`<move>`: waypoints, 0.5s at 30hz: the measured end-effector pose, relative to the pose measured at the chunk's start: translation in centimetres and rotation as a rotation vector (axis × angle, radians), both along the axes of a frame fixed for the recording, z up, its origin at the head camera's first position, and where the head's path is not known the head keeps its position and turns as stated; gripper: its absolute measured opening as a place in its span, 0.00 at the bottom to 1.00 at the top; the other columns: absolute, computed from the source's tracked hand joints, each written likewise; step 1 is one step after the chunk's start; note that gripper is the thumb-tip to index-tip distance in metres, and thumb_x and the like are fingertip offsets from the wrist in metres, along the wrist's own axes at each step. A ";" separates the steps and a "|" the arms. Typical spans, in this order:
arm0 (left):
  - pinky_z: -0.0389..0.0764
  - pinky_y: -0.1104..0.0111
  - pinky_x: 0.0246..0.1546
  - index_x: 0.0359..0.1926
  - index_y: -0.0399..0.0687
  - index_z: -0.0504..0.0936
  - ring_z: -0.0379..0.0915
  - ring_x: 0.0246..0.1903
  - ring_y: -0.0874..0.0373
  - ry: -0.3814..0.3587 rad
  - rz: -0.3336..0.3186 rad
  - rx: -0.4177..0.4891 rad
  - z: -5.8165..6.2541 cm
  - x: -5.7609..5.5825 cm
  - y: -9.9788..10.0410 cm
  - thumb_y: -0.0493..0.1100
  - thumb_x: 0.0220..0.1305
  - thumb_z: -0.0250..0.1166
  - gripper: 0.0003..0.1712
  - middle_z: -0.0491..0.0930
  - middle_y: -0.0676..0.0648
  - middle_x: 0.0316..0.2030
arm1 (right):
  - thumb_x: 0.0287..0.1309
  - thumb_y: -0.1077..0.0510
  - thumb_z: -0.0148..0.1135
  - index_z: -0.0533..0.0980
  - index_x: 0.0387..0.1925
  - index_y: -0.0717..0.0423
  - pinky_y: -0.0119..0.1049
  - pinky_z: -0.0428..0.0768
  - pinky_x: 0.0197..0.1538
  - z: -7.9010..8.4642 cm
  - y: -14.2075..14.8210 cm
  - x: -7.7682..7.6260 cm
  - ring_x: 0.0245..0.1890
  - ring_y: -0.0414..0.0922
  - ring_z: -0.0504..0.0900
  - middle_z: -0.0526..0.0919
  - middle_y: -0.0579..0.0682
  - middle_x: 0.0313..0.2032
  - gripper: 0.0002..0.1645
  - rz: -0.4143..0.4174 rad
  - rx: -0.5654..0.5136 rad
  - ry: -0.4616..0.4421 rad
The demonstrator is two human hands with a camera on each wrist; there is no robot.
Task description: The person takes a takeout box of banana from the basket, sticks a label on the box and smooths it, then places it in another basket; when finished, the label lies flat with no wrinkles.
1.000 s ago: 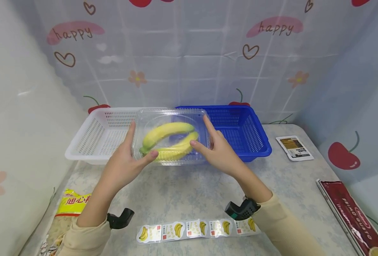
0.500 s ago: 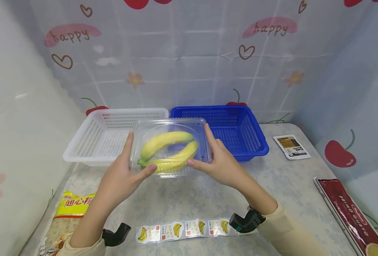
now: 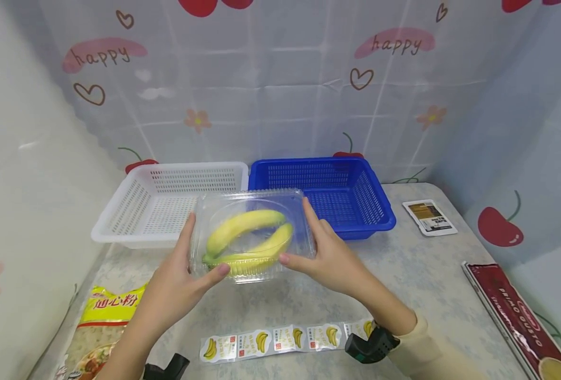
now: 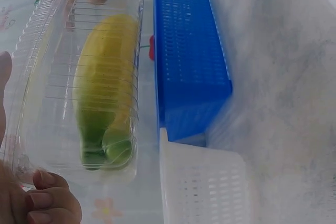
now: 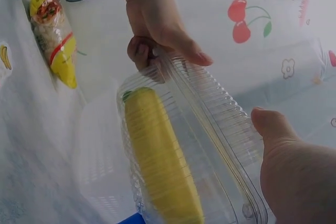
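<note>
A clear plastic clamshell box (image 3: 256,198) with two yellow bananas (image 3: 244,224) inside is held up in front of the baskets. My left hand (image 3: 180,282) grips its left side, thumb on the near edge of the lid; in the left wrist view the curled fingers (image 4: 50,203) show at the box's corner. On the opposite side my right hand (image 3: 330,258) grips the box, thumb over the near edge and index finger along the side. In the wrist views the lid lies over the tray, and the green banana ends (image 4: 105,150) face the left hand.
Behind the box stand a white basket (image 3: 133,211) and a blue basket (image 3: 366,211), side by side. A strip of banana stickers (image 3: 271,342) lies at the front. A pasta bag (image 3: 102,316) is at left; a small white packet (image 3: 430,217) and a red package (image 3: 518,311) are at right.
Both hands have lowered the box and drawn it nearer, away from the baskets, uncovering more of them. The grip on both sides stays the same. The view has shifted slightly.
</note>
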State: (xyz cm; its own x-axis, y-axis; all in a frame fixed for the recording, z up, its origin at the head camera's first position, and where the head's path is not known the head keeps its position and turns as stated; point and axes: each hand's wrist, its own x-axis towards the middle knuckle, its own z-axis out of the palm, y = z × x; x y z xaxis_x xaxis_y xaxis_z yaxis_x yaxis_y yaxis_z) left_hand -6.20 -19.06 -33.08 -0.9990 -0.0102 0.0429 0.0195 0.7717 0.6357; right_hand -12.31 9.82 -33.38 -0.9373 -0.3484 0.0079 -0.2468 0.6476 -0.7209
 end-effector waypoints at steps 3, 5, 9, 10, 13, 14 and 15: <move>0.76 0.36 0.48 0.75 0.76 0.24 0.65 0.65 0.30 -0.015 0.008 -0.017 -0.2 0.4 0.1 0.75 0.56 0.63 0.64 0.52 0.39 0.76 | 0.46 0.26 0.70 0.28 0.74 0.19 0.37 0.69 0.21 -0.3 0.0 0.4 0.25 0.46 0.65 0.67 0.51 0.35 0.71 0.003 0.000 0.006; 0.81 0.43 0.41 0.75 0.76 0.24 0.69 0.62 0.30 -0.030 0.017 -0.031 -0.4 0.8 0.2 0.76 0.56 0.62 0.64 0.53 0.38 0.76 | 0.46 0.26 0.70 0.29 0.75 0.20 0.37 0.69 0.21 -0.5 0.1 0.7 0.24 0.45 0.64 0.67 0.51 0.34 0.71 0.003 0.009 0.012; 0.81 0.52 0.33 0.76 0.75 0.24 0.75 0.57 0.31 -0.050 0.029 -0.071 -0.5 1.7 0.5 0.78 0.55 0.61 0.65 0.60 0.33 0.73 | 0.45 0.25 0.69 0.29 0.75 0.19 0.39 0.71 0.23 -1.0 0.3 1.3 0.26 0.46 0.66 0.69 0.51 0.38 0.71 0.007 0.002 0.002; 0.82 0.51 0.33 0.76 0.74 0.24 0.76 0.56 0.31 -0.052 0.031 -0.079 -0.6 2.0 0.5 0.78 0.54 0.61 0.65 0.62 0.32 0.72 | 0.44 0.24 0.69 0.30 0.75 0.20 0.40 0.72 0.25 -1.1 0.3 1.5 0.27 0.45 0.68 0.71 0.51 0.42 0.71 0.010 0.003 0.005; 0.82 0.48 0.36 0.77 0.72 0.25 0.80 0.50 0.34 -0.058 0.037 -0.103 -0.8 2.7 0.7 0.79 0.54 0.60 0.66 0.69 0.31 0.66 | 0.43 0.23 0.68 0.30 0.75 0.20 0.42 0.75 0.30 -1.4 0.5 2.0 0.31 0.46 0.71 0.73 0.51 0.47 0.71 0.018 -0.006 -0.002; 0.82 0.50 0.36 0.77 0.72 0.25 0.82 0.45 0.38 -0.064 0.041 -0.111 -0.8 2.9 0.7 0.79 0.53 0.60 0.66 0.75 0.30 0.60 | 0.43 0.23 0.68 0.30 0.75 0.20 0.42 0.75 0.32 -1.5 0.6 2.2 0.32 0.46 0.71 0.73 0.51 0.49 0.71 0.021 -0.005 -0.002; 0.82 0.50 0.36 0.77 0.71 0.25 0.83 0.42 0.40 -0.065 0.043 -0.115 -1.0 3.1 0.8 0.79 0.53 0.60 0.66 0.77 0.30 0.58 | 0.43 0.22 0.68 0.31 0.75 0.20 0.42 0.75 0.32 -1.6 0.6 2.3 0.32 0.46 0.71 0.73 0.51 0.49 0.71 0.024 -0.006 -0.005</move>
State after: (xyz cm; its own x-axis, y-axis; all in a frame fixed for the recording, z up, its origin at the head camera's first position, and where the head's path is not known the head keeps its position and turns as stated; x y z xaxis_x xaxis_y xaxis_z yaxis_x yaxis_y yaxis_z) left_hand -3.09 -18.29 -34.04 -0.9985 -0.0518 -0.0187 -0.0537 0.8388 0.5417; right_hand -9.96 10.46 -35.00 -0.9287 -0.3708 0.0051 -0.2583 0.6370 -0.7263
